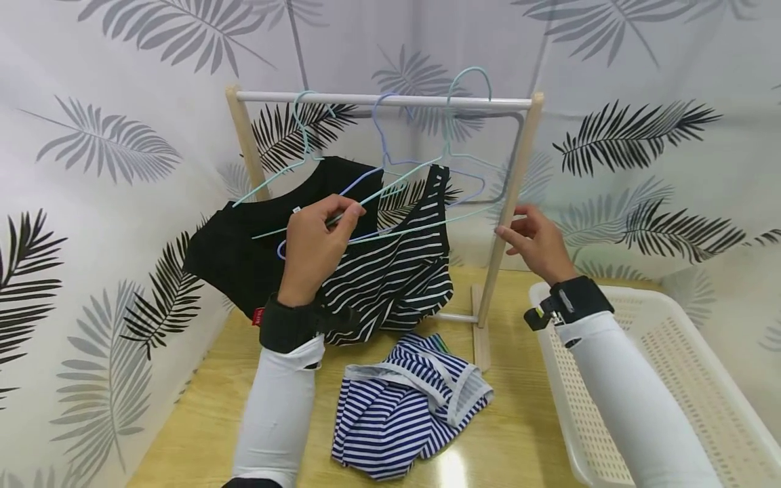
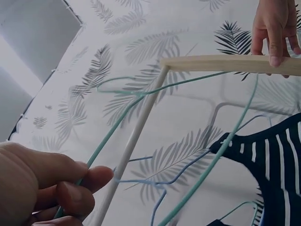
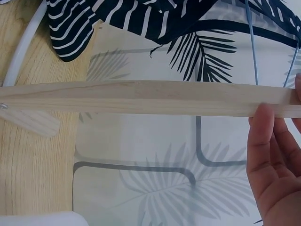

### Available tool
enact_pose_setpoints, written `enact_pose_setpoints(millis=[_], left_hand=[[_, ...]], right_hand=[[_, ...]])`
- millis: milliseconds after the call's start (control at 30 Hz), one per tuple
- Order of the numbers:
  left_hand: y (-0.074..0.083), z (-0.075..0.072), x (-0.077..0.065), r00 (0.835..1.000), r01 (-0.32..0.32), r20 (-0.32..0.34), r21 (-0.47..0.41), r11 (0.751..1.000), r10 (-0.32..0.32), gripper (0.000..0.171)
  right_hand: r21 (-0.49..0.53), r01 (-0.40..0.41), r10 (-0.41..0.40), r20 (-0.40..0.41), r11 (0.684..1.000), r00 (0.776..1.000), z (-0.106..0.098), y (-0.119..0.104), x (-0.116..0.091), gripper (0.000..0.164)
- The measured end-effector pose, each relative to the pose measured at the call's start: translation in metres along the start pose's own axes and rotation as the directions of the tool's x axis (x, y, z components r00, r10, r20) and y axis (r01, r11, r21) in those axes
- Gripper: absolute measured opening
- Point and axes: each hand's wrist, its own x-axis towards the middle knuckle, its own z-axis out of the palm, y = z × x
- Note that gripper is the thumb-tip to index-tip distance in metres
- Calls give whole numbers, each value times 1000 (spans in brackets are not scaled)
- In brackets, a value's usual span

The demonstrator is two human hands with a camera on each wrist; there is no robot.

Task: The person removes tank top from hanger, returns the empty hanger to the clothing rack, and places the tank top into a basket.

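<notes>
A mint-green hanger (image 1: 421,230) is pinched at its left shoulder between the thumb and fingers of my left hand (image 1: 318,237). Its hook arches above the white rail (image 1: 366,100), the hook tip level with the rail in the head view. At the right, my right hand (image 1: 533,240) holds the rack's wooden post (image 3: 155,98), thumb on one side and fingers behind. The hanger's right end passes behind this post. A black top (image 1: 256,224) hangs from another green hanger, and a black-and-white striped top (image 1: 390,278) from a blue hanger (image 1: 386,135), partly behind my left hand.
A blue-and-white striped garment (image 1: 390,413) lies crumpled on the wooden table (image 1: 512,420) in front of the rack. To the right stands a white perforated basket (image 1: 659,352), beneath my right forearm. A leaf-patterned curtain (image 1: 641,224) surrounds the table at the back and sides.
</notes>
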Motion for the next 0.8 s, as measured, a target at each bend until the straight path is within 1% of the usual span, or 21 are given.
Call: enact_pose_setpoints(millis=[67,200,300,433,600,733,800], left_hand=[[2,8,4,1000,6,5,-4,1000,-6,16],[3,22,10,1000,17,13,11,1000,-17,17],[3,32,13,1000,12,18,24,1000,-13,17],[2,41,13,1000,20,22,43,999,-21,17],[1,48,13,999,22,41,53,998,-24,17],[0,51,12,998,9,61,61,998,-13,18],[0,54,12,997,-2,71,62,998,-2,17]], right_hand=[[7,-6,6,-6,1000,1000,-1,0,-1,38],[25,1,-1,5,1000,1000,-4,-24,-8,37],[35,5,-5,8,999,1000,-6,-41,-13,37],[47,9,-9,16,999,1000,-4,-39,-12,37],[63,-5,3,21,998,1000,-4,-34,-11,39],[44,-25,25,16,999,1000,-3,-21,-5,40],[31,-28,28,15,999,1000,-3,-11,-2,42]])
